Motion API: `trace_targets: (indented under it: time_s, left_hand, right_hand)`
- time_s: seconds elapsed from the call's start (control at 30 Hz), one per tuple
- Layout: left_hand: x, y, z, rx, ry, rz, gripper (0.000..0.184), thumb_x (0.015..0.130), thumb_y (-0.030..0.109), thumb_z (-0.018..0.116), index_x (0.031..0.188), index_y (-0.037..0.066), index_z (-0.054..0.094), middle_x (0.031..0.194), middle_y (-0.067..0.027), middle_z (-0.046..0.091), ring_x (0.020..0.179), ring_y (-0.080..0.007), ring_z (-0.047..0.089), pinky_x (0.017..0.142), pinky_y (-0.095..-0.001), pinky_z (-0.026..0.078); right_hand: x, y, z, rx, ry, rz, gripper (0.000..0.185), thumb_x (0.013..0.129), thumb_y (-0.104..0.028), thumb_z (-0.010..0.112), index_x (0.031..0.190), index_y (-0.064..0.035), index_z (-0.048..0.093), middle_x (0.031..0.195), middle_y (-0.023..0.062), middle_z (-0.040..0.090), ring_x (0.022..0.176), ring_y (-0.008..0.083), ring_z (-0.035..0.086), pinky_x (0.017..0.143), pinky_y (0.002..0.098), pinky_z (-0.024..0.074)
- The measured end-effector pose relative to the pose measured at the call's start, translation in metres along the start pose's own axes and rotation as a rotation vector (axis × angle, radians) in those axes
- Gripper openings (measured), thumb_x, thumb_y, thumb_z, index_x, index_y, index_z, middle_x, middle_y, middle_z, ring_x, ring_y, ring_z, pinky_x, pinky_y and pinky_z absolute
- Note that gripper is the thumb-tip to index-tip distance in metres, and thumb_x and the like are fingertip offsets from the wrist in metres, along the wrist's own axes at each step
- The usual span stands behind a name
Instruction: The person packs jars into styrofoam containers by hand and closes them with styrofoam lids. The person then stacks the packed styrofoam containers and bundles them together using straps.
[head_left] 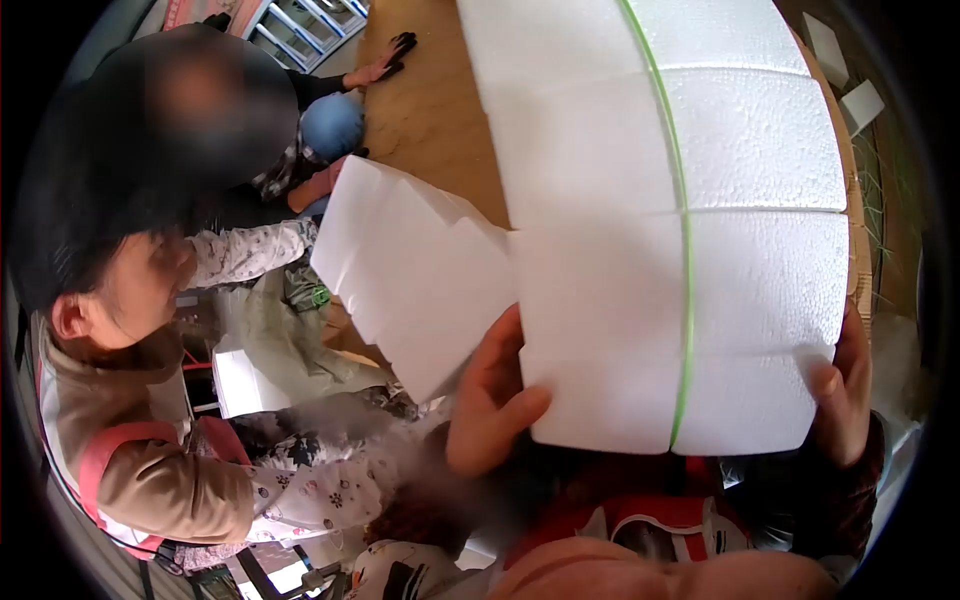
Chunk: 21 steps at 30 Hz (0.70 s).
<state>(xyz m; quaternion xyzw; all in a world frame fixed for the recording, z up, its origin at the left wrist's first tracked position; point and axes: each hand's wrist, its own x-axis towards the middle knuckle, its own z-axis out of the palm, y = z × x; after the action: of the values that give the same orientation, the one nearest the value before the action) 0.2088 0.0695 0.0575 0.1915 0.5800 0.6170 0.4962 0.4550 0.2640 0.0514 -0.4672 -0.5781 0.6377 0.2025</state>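
A long row of white foam blocks (600, 280), bound lengthwise by a green strap (686, 250), lies over the brown table (430, 110). My left hand (492, 400) presses against the near left side of the row, its thumb on the top face. On the near right side, my right hand (845, 390) grips the edge with the thumb on top. The near end of the row is between my two hands. Beside it, left of the row, more white foam blocks (410, 270) lie at an angle, close to my left hand.
A co-worker (150, 400) in patterned sleeves is close on the left, arms near the angled blocks. Another person (200, 120) sits behind, a gloved hand (380, 65) on the table. Crumpled plastic (285, 340) lies between. Loose foam pieces (862, 106) are at the upper right.
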Motion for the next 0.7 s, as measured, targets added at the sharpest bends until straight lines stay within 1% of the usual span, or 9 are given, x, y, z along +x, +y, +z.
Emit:
trace_targets:
  time_s: [0.07, 0.17, 0.2, 0.3, 0.43, 0.47, 0.53, 0.63, 0.7]
  left_hand:
    - [-0.002, 0.003, 0.01, -0.028, -0.002, -0.065, 0.078, 0.081, 0.013, 0.065, 0.144, -0.003, 0.022, 0.142, -0.0163, 0.035, 0.131, -0.025, 0.036, 0.108, -0.0396, 0.028]
    - [0.003, -0.001, 0.004, -0.015, 0.026, -0.088, 0.08, 0.08, 0.016, 0.066, 0.144, -0.003, 0.021, 0.142, -0.016, 0.037, 0.132, -0.0245, 0.036, 0.108, -0.0394, 0.028]
    - [0.003, -0.002, 0.001, -0.039, 0.033, -0.084, 0.084, 0.078, 0.019, 0.069, 0.143, -0.003, 0.022, 0.142, -0.0157, 0.037, 0.132, -0.0251, 0.036, 0.108, -0.0396, 0.029]
    - [0.007, 0.001, -0.004, -0.026, 0.047, -0.12, 0.088, 0.075, 0.02, 0.072, 0.144, -0.002, 0.022, 0.142, -0.0142, 0.038, 0.132, -0.0251, 0.036, 0.107, -0.0395, 0.03]
    - [0.014, 0.011, 0.003, -0.045, 0.103, -0.142, 0.093, 0.071, 0.019, 0.076, 0.144, 0.001, 0.022, 0.142, -0.0129, 0.038, 0.131, -0.025, 0.037, 0.106, -0.0398, 0.031]
    - [0.016, 0.012, 0.002, -0.059, 0.107, -0.167, 0.095, 0.069, 0.019, 0.078, 0.144, 0.002, 0.022, 0.142, -0.0124, 0.039, 0.131, -0.0249, 0.037, 0.106, -0.04, 0.032]
    - [0.02, 0.014, 0.001, -0.071, 0.117, -0.194, 0.098, 0.068, 0.019, 0.08, 0.144, 0.003, 0.022, 0.141, -0.0118, 0.039, 0.131, -0.0248, 0.038, 0.106, -0.0402, 0.033]
    - [0.025, 0.016, 0.004, -0.067, 0.15, -0.228, 0.1, 0.065, 0.019, 0.083, 0.144, 0.003, 0.023, 0.141, -0.0112, 0.04, 0.129, -0.0247, 0.039, 0.105, -0.0404, 0.033]
    - [0.025, 0.018, 0.005, -0.084, 0.125, -0.238, 0.102, 0.062, 0.019, 0.085, 0.143, 0.003, 0.025, 0.14, -0.0107, 0.041, 0.129, -0.0242, 0.04, 0.105, -0.0402, 0.034]
  right_hand:
    - [-0.004, -0.004, -0.002, 0.03, 0.038, 0.028, 0.095, 0.061, -0.068, 0.073, 0.118, 0.0016, 0.042, 0.105, 0.0175, 0.058, 0.096, 0.0232, 0.058, 0.083, 0.0383, 0.0473]
    - [-0.002, -0.002, -0.011, 0.085, 0.053, 0.111, 0.106, 0.056, -0.065, 0.078, 0.126, 0.0021, 0.037, 0.11, 0.0186, 0.056, 0.104, 0.026, 0.057, 0.087, 0.041, 0.0475]
    - [0.0, -0.001, -0.006, 0.106, 0.095, 0.111, 0.11, 0.056, -0.066, 0.078, 0.13, 0.0022, 0.034, 0.114, 0.0195, 0.055, 0.106, 0.0269, 0.056, 0.088, 0.0419, 0.0473]
    - [0.002, -0.001, -0.005, 0.12, 0.141, 0.131, 0.123, 0.052, -0.067, 0.079, 0.139, 0.0028, 0.026, 0.123, 0.0208, 0.051, 0.111, 0.0286, 0.055, 0.092, 0.0434, 0.0463]
    - [0.006, 0.0, -0.015, 0.146, 0.075, 0.153, 0.129, 0.047, -0.068, 0.08, 0.138, 0.0042, 0.026, 0.126, 0.0186, 0.05, 0.113, 0.0278, 0.053, 0.093, 0.0424, 0.045]
    - [0.008, 0.0, -0.016, 0.113, 0.026, 0.121, 0.125, 0.052, -0.071, 0.076, 0.139, 0.0047, 0.026, 0.129, 0.0178, 0.048, 0.115, 0.0261, 0.051, 0.095, 0.0399, 0.0426]
    - [0.013, -0.001, -0.016, 0.082, -0.028, 0.092, 0.122, 0.057, -0.073, 0.071, 0.139, 0.0052, 0.027, 0.131, 0.0169, 0.047, 0.118, 0.0244, 0.049, 0.097, 0.0374, 0.0402]
    - [0.02, 0.001, -0.017, 0.103, -0.039, 0.115, 0.123, 0.056, -0.074, 0.07, 0.139, 0.0052, 0.027, 0.133, 0.0164, 0.046, 0.119, 0.0248, 0.047, 0.098, 0.038, 0.0389]
    - [0.021, 0.002, -0.015, 0.212, 0.039, 0.141, 0.128, 0.049, -0.066, 0.08, 0.139, 0.0057, 0.025, 0.131, 0.0168, 0.047, 0.116, 0.0266, 0.051, 0.096, 0.0387, 0.0414]
